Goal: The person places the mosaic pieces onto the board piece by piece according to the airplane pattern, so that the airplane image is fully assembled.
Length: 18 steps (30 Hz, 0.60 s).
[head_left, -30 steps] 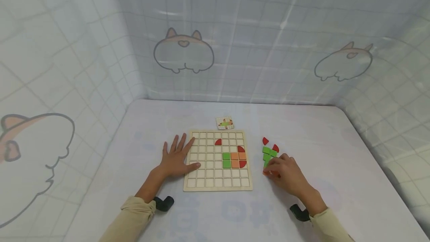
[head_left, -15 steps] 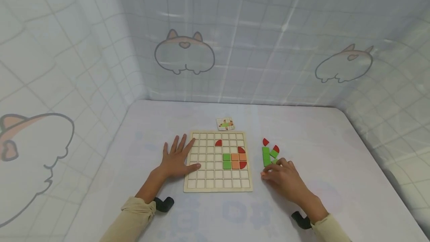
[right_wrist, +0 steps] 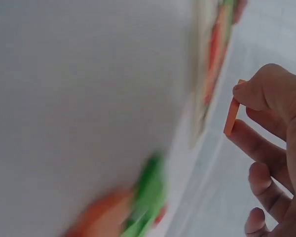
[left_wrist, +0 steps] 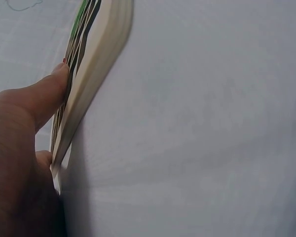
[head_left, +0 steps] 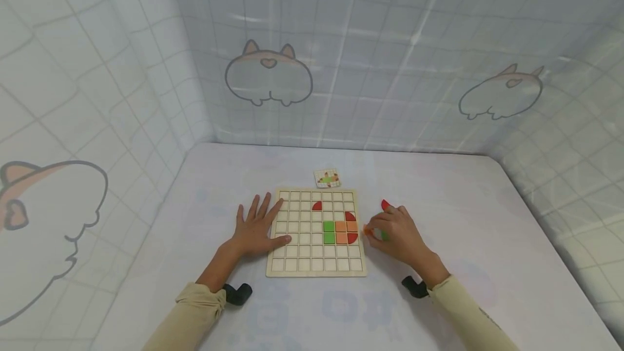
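Observation:
A pale wooden grid board (head_left: 304, 266) lies on the table, with two green square tiles (head_left: 329, 238), several orange square tiles (head_left: 340, 226) and red quarter-circle pieces (head_left: 317, 206) set in its cells. My left hand (head_left: 252, 236) rests with fingers spread across the board's left edge. Just off the right edge, my right hand (head_left: 396, 234) pinches an orange square tile (right_wrist: 231, 116) between thumb and fingers, raised above the table in the right wrist view. Beneath that hand lie loose pieces, mostly hidden; a red one (head_left: 385, 205) shows past the knuckles.
A small pattern card (head_left: 326, 178) lies behind the board. Blurred loose green pieces (right_wrist: 150, 192) and an orange piece (right_wrist: 106, 215) lie on the tabletop in the right wrist view. Printed curtains (head_left: 370, 69) rise at the back and sides of the table (head_left: 439, 188).
My right hand has drawn an orange tile out from the loose pieces and carried it up and left toward the board, covering most of the pile. The left hand has stayed in place.

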### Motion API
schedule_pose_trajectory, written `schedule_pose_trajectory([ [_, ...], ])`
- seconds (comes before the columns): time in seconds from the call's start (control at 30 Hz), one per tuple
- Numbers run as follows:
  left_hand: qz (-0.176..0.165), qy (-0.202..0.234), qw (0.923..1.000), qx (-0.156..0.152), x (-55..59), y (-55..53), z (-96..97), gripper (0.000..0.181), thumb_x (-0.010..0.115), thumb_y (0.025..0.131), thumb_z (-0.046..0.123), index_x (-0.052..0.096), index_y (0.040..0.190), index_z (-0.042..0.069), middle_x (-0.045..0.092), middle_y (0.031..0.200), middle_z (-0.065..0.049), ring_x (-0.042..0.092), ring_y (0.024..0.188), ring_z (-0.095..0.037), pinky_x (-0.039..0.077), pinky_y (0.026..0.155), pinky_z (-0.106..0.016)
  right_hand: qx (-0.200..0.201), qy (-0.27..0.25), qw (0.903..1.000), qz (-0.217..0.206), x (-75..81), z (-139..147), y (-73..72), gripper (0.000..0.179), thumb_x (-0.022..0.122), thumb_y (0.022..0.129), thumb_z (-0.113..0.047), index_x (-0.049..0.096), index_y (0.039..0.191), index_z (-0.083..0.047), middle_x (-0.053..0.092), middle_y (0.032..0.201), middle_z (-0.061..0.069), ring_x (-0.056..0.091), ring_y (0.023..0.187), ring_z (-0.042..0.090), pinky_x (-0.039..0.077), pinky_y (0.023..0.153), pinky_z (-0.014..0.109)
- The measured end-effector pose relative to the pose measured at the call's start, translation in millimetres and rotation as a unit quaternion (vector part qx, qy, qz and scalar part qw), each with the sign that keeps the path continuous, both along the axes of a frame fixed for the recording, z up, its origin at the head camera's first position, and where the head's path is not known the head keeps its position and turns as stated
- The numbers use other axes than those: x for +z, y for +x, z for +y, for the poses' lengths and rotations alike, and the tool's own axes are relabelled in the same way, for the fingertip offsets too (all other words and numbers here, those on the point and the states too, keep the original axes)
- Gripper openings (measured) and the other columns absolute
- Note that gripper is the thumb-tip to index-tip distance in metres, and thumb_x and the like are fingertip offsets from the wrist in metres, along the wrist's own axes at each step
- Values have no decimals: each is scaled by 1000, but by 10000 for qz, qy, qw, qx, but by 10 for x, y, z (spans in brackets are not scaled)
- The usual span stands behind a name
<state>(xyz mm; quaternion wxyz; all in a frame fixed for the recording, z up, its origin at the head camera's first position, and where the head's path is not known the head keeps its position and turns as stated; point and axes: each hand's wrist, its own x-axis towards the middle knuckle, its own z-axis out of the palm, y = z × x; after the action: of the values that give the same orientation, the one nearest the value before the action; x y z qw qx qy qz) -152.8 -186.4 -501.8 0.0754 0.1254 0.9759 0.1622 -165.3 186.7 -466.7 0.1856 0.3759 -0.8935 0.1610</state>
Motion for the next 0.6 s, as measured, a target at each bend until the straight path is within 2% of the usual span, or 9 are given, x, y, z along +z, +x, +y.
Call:
schedule_pose_trajectory([
  [0.1, -14, 8, 10000, 1, -10, -5, -6, 103, 53, 83, 76, 16, 159, 18, -1, 164, -15, -8, 147, -39, -9, 108, -67, 227, -141, 9995, -162, 51, -255, -119, 13, 87, 73, -20, 79, 83, -19, 72, 84, -7, 55, 79, 13, 35, 68, 32],
  [0.27, -9, 49, 10000, -7, 9, 0, -3, 103, 53, 83, 76, 16, 159, 17, -1, 163, -16, -8, 147, -39, -8, 108, -68, 618, -167, 9978, -158, 41, -682, -291, 8, 84, 78, -23, 79, 84, -19, 73, 85, -8, 54, 76, 13, 33, 64, 31],
  [0.43, 45, 33, 10000, -45, 27, 17, 10, 102, 53, 83, 75, 18, 159, 17, 2, 163, -17, -6, 147, -40, -6, 107, -69, 519, 257, 9982, -142, -46, -931, -429, 3, 79, 81, -24, 79, 84, -23, 72, 84, -10, 51, 73, 11, 32, 64, 29],
  [0.6, 111, -21, 9999, -26, 4, 24, 1, 101, 53, 84, 74, 19, 159, 17, 3, 163, -17, -5, 147, -40, -6, 108, -69, 569, 554, 9963, -337, -76, -1049, -509, 3, 79, 81, -24, 77, 81, -24, 71, 84, -11, 51, 73, 11, 33, 65, 29],
])
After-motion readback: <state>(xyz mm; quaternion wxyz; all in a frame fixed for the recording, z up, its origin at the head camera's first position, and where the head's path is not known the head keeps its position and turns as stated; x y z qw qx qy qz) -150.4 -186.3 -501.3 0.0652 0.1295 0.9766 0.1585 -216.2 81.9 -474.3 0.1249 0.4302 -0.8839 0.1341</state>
